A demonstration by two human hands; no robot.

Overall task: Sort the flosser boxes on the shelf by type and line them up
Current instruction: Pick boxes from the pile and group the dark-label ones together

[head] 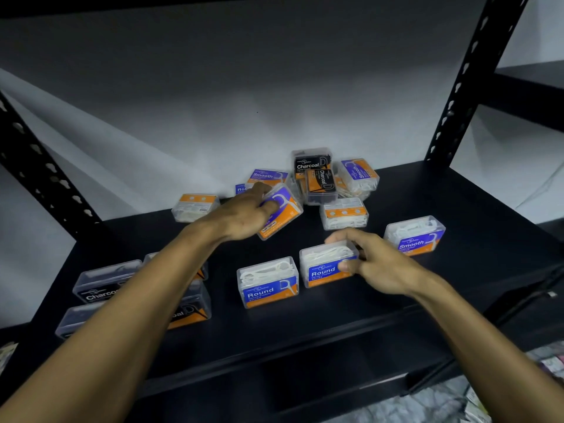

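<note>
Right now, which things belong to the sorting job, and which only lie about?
Job: Round boxes, Smooth box, Charcoal boxes, unsorted pile, shelf, left hand, right hand.
Lying about: packets below, at right.

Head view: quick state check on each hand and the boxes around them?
Left hand: grips a tilted blue-orange box at the pile.
Right hand: grip on a Round box, upright.
Second Round box: upright, beside it.
Smooth box: upright, apart.
Charcoal boxes: front left, grouped.
Back pile: unsorted.

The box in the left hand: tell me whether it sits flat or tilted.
Tilted. The box leans at an angle in the left hand, one end raised off the shelf.
</note>
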